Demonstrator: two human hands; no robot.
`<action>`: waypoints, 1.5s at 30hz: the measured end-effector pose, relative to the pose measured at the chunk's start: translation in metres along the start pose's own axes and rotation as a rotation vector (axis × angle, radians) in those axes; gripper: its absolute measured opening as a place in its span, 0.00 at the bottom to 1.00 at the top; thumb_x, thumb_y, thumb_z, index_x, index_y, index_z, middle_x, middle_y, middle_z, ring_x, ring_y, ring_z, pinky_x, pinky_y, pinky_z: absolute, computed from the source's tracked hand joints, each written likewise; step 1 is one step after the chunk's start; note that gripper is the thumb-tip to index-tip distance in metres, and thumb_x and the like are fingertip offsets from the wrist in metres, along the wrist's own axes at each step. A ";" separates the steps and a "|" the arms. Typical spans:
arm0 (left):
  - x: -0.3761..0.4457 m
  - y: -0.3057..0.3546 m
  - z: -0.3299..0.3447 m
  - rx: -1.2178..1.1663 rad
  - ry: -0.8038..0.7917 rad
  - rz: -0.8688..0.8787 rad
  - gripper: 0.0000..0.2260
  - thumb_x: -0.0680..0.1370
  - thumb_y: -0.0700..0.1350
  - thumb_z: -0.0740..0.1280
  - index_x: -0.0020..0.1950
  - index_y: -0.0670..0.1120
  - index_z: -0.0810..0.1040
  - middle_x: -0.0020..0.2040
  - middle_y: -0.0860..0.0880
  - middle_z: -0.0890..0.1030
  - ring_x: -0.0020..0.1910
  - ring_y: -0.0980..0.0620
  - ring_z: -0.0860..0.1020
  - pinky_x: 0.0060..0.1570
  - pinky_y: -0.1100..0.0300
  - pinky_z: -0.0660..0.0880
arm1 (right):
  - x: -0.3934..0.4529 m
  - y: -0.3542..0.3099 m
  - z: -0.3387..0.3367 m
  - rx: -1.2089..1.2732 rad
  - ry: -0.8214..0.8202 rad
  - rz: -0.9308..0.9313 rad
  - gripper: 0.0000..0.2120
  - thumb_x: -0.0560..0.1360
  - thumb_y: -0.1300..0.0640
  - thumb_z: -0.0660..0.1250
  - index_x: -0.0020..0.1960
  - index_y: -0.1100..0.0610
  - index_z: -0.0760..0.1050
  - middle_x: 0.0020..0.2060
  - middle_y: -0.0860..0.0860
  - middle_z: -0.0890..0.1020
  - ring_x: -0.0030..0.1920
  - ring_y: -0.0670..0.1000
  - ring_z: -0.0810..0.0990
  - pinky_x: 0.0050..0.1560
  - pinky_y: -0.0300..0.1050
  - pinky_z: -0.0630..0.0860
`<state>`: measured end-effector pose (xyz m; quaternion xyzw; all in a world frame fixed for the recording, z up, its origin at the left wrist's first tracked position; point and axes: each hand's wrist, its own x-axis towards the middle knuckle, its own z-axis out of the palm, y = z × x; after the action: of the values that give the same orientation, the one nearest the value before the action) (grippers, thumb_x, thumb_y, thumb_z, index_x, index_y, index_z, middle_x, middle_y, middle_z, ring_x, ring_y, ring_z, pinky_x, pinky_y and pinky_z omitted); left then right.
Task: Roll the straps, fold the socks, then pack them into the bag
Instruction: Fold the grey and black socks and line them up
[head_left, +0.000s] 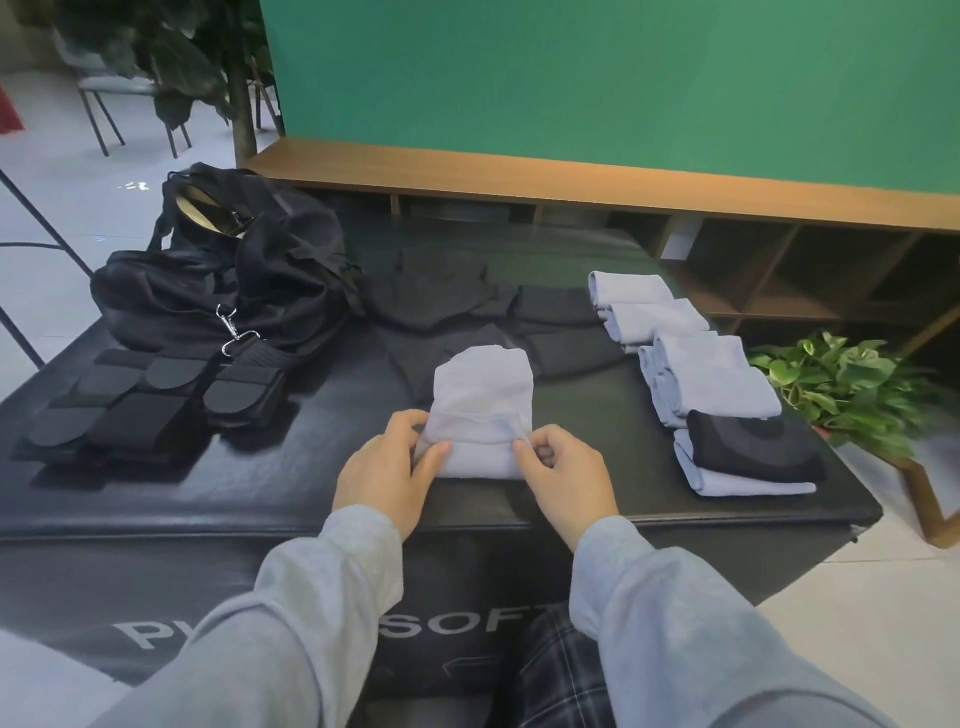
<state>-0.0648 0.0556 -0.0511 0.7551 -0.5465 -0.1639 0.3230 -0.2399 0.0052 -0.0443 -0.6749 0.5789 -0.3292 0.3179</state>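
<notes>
The person wears a light grey long-sleeved top of soft, sweatshirt-like cloth; the left sleeve (291, 613) and right sleeve (691, 623) reach the wrists, ending in plain cuffs. The left hand (387, 467) and right hand (566, 478) are bare. Dark plaid trousers (556, 675) with pale checked lines show between the sleeves.
</notes>
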 end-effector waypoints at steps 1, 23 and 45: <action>0.001 0.001 0.001 0.016 0.011 -0.008 0.13 0.78 0.56 0.60 0.62 0.56 0.66 0.44 0.57 0.76 0.46 0.53 0.75 0.49 0.55 0.73 | 0.000 0.001 0.001 -0.011 0.001 0.000 0.10 0.76 0.54 0.65 0.40 0.59 0.72 0.33 0.48 0.75 0.33 0.46 0.69 0.35 0.34 0.67; 0.002 -0.004 0.014 0.397 0.012 0.396 0.23 0.72 0.64 0.51 0.59 0.53 0.73 0.66 0.56 0.70 0.70 0.55 0.63 0.68 0.52 0.60 | -0.006 0.011 0.009 -0.326 -0.115 -0.385 0.23 0.76 0.57 0.62 0.70 0.58 0.67 0.70 0.46 0.64 0.72 0.42 0.54 0.63 0.22 0.43; 0.030 0.004 0.006 0.056 0.074 0.030 0.08 0.74 0.49 0.65 0.51 0.59 0.78 0.54 0.61 0.74 0.51 0.56 0.68 0.56 0.59 0.65 | 0.020 0.007 0.007 -0.121 -0.027 -0.250 0.09 0.70 0.64 0.64 0.44 0.50 0.75 0.42 0.39 0.74 0.48 0.46 0.73 0.45 0.26 0.65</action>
<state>-0.0611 0.0248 -0.0495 0.7610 -0.5499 -0.1155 0.3243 -0.2358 -0.0152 -0.0522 -0.7639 0.5048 -0.3217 0.2411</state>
